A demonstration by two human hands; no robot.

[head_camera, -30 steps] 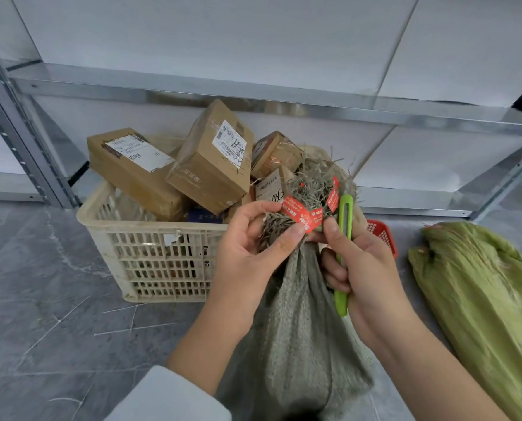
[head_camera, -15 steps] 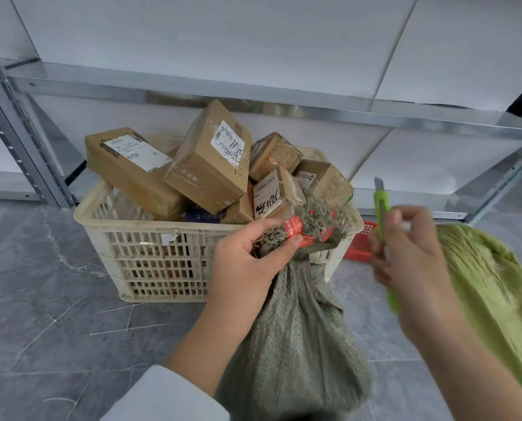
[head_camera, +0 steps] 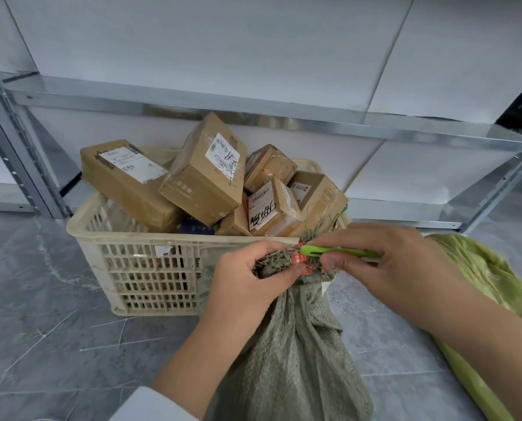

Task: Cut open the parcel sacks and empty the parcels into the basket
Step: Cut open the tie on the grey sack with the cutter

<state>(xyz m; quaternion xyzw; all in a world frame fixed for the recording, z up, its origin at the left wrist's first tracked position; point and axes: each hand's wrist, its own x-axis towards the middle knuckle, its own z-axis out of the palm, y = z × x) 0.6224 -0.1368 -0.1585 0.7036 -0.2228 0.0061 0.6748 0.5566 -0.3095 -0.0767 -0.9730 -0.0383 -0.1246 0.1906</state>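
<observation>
Grey floor (head_camera: 41, 329) by basket (head_camera: 132, 237): my right hand (head_camera: 399, 268), curled round green cutter (head_camera: 338, 253), returned to the red tape (head_camera: 306, 270) my left hand (head_camera: 247, 287) pinched at the sack (head_camera: 290, 360) neck; cutting looked imminent.

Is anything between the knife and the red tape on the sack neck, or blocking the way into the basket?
Nothing blocks the green knife: its tip is at the red tape, with the left hand pinching the sack neck beside it. The basket is heaped above its rim with boxes.

Bright, even light; wide-angle bending at edges.
</observation>
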